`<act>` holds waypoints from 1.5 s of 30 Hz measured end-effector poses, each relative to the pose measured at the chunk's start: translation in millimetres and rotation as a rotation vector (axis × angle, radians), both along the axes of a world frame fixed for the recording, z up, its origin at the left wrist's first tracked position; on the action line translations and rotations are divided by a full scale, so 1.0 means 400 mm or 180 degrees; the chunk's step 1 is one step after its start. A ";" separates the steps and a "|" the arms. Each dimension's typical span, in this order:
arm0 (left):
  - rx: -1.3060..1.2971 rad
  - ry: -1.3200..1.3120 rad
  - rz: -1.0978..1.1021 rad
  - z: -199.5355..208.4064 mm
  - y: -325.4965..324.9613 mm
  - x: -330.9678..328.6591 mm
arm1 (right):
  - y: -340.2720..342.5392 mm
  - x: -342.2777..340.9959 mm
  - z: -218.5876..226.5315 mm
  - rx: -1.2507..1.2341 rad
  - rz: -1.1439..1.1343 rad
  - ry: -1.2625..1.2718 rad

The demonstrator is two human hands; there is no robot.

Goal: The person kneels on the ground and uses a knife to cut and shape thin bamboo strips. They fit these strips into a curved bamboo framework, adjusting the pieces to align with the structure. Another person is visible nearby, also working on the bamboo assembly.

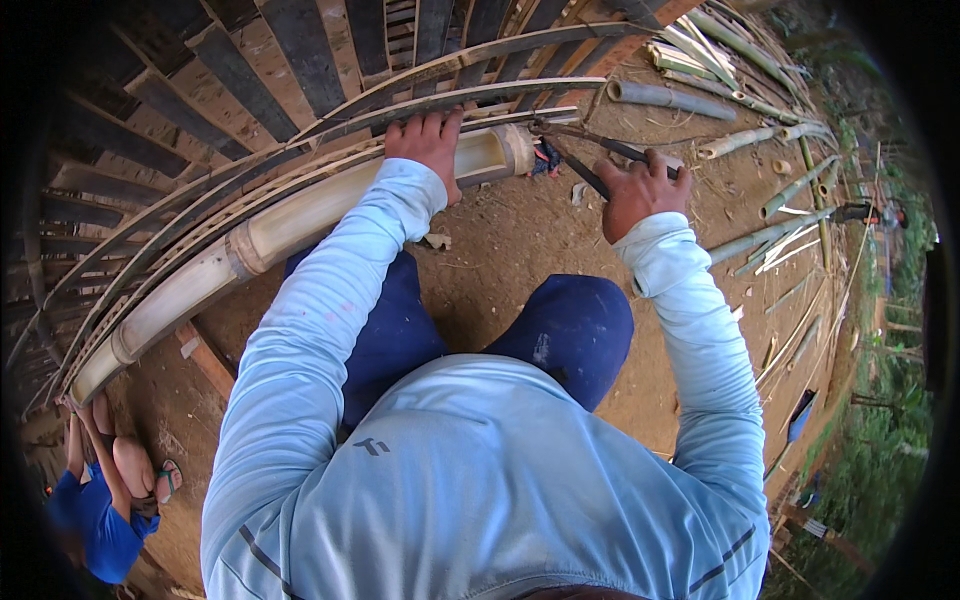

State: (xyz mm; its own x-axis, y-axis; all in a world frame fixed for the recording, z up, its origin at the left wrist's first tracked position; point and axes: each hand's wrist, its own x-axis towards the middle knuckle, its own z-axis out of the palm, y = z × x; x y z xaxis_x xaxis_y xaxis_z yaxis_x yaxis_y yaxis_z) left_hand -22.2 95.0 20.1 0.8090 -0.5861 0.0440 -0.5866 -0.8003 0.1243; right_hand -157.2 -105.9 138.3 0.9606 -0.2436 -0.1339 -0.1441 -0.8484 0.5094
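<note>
1. Head view: the left hand (428, 145) presses palm-down on a split bamboo half (300, 215), fingers curled over its upper edge.
2. The bamboo half lies on the dirt ground (500, 250), against a slatted bamboo panel (250, 70).
3. The right hand (640, 190) is closed around a dark-handled blade (585, 150), its tip near the bamboo's cut end.
4. Loose bamboo poles (760, 140) lie to the right; another person (100, 500) crouches at lower left.

Count, as observed: 2 hands at work, left hand (428, 143) and right hand (637, 190). 1 split bamboo half-culm (290, 225). 1 knife (585, 150). Approx. 3 long curved bamboo strips (450, 100). 1 second person (100, 500), lower left. Loose bamboo poles (665, 97) on ground: 10+, exact qty not countable.
</note>
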 end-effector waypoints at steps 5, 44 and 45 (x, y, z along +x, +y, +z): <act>-0.0025 -0.0003 -0.0023 -0.002 0.004 0.002 | 0.027 0.012 0.007 -0.0036 -0.0189 0.0095; -0.0026 -0.0049 0.0032 0.000 -0.010 -0.001 | -0.334 0.065 -0.185 0.1471 0.0680 -0.0459; 0.0005 -0.0058 0.0050 -0.001 -0.009 -0.001 | -0.323 0.073 -0.159 0.1470 0.0696 -0.0381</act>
State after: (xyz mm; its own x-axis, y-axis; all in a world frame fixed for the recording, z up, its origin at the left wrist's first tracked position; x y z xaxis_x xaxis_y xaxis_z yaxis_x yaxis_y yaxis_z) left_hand -22.5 91.4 19.6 0.8172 -0.5734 0.0581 -0.5761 -0.8096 0.1124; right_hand -127.9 -235.3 74.7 0.9975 0.0228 -0.0662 0.0272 -0.9974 0.0661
